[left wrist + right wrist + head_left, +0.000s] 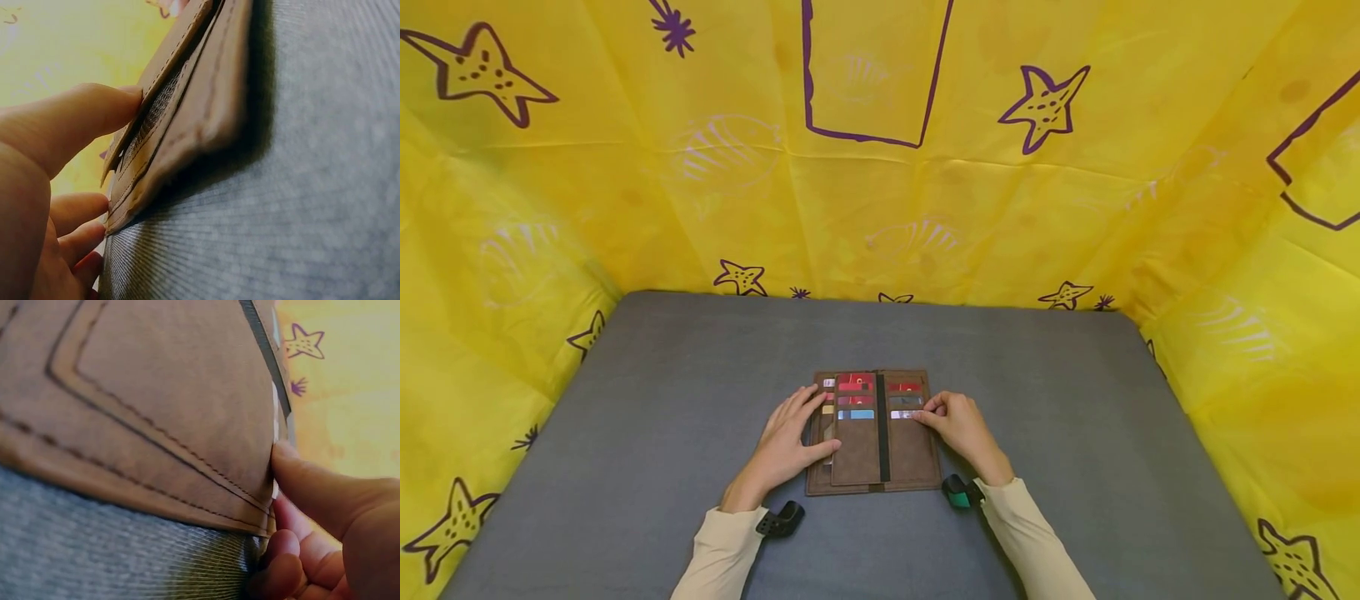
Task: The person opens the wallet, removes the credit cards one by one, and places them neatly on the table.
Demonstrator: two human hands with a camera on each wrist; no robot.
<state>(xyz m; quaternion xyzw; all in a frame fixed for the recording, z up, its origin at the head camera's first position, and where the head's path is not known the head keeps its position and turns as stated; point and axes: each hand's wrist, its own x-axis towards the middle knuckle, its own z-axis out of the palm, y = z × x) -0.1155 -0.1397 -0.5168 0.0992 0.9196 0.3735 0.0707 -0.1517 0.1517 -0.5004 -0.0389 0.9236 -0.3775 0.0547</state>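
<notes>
A brown wallet (854, 462) lies unfolded on the grey cloth, a black elastic band (882, 437) running down its middle. Several cards fill its slots, red ones (855, 384) and a light blue one (856, 414) among them. My right hand (964, 427) pinches the right end of a whitish card (901, 414) in the lowest slot of the right panel; most of that card sits inside the slot. Along the wallet's left side rests my left hand (784, 440), fingers spread at the outer edge. Its thumb (115, 103) touches the inner flap.
Grey cloth (700, 358) covers the table around the wallet. Yellow fabric walls (850, 217) with purple starfish drawings enclose the back and both sides. A black strap device (781, 520) is at the left wrist, and a black and green one (958, 492) at the right.
</notes>
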